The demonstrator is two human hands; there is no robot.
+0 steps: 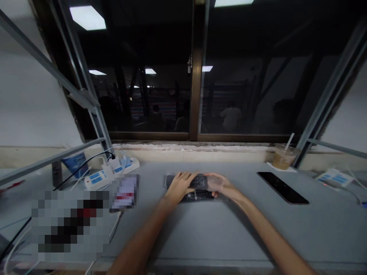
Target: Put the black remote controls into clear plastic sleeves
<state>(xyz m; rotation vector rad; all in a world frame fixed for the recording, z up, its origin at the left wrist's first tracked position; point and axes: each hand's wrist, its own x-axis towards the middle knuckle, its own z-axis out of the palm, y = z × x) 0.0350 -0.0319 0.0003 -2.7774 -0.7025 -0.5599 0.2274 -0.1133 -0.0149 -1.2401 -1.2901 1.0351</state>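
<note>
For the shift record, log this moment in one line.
left hand: on upper remote | right hand: at its right end | lower remote: just nearer the person | black phone: flat, right

This looks like a shared workroom, somewhere between office and workshop. Power strips [94, 180] sit on the plain grey table [200, 240], left of the left hand [181, 186] and right of the right hand [223, 186]. A bare metal frame [43, 57] rises on both sides; beyond the hands, a dark window [143, 42] shows panel lights [88, 18] and dim human figures [231, 116] above a rough sill [183, 146].
</note>
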